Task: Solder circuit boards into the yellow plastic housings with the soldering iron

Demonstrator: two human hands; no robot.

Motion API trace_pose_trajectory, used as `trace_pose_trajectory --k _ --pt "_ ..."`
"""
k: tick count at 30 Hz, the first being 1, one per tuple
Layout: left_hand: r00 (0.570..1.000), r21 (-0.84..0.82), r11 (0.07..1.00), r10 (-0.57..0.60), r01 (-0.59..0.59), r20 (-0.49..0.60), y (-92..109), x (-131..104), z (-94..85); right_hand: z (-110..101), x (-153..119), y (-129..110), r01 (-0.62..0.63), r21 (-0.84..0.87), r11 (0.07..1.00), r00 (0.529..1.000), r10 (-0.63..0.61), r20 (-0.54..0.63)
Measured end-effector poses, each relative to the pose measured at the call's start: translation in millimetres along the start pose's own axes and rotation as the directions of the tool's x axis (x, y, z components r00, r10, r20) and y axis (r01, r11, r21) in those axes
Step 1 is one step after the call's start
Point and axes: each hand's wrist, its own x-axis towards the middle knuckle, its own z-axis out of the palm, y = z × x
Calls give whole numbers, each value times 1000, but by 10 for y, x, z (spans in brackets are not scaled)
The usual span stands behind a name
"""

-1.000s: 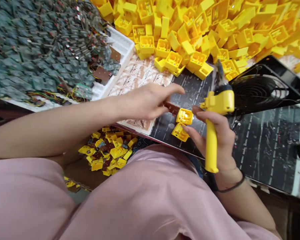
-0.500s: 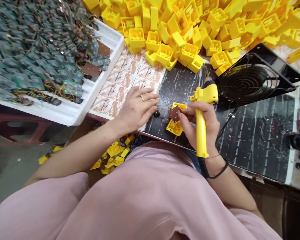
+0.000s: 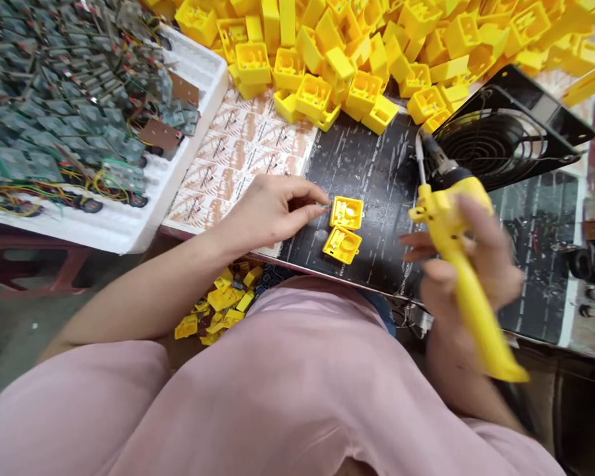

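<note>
While the right hand (image 3: 503, 274) grips the yellow tool (image 3: 477, 311), the left hand (image 3: 272, 208), finger and thumb nearly together, any hold unclear, is nearer the open yellow case (image 3: 346, 227), just right of its fingertips, long axis pointing towards the front edge of the bench (image 3: 381, 268)

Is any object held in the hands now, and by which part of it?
The right hand holds the yellow, pistol-shaped plastic tool by its handle, near the body. Whether the left hand pinches anything cannot be told.
</note>
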Motion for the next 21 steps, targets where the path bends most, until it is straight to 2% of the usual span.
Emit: trace_pose_trajectory --k 2,3,4,7,8,9,10,12,14,16,19,21 --pt "998 218 974 57 -59 14 -7 44 22 -195 42 60 8 -34 999 982 -14 -188" --pt "997 290 954 75 -79 27 -18 70 55 -260 70 115 18 -57 998 956 -34 -291" --pt "995 338 936 86 -96 46 -30 97 94 -305 100 187 37 -76 996 921 -63 -385" --pt "994 403 909 81 -104 74 -51 157 195 -350 146 419 92 -54 994 748 -105 -655" --pt "994 413 906 70 -97 80 -45 168 213 -350 135 473 97 -36 995 738 -96 -668" --pt "995 423 902 56 -89 88 -32 176 221 -349 110 505 91 -15 996 752 -79 -654" --pt "994 436 896 40 -80 100 -10 182 222 -350 74 512 76 3 997 801 -59 -596" --pt "991 475 878 1 -64 130 48 195 209 -358 1 470 41 41 998 925 -22 -379" --pt "985 524 850 -42 -54 169 111 215 191 -370 -32 399 49 83 995 990 -37 -136" --pt "976 563 825 -80 -49 202 161 239 175 -373 -2 351 137 127 982 990 -141 25" --pt "970 588 807 -99 -52 222 192 266 161 -347 105 350 254 148 956 957 -270 107" --pt "971 595 802 -93 -59 221 193 276 158 -315 163 368 261 136 956 949 -280 144"
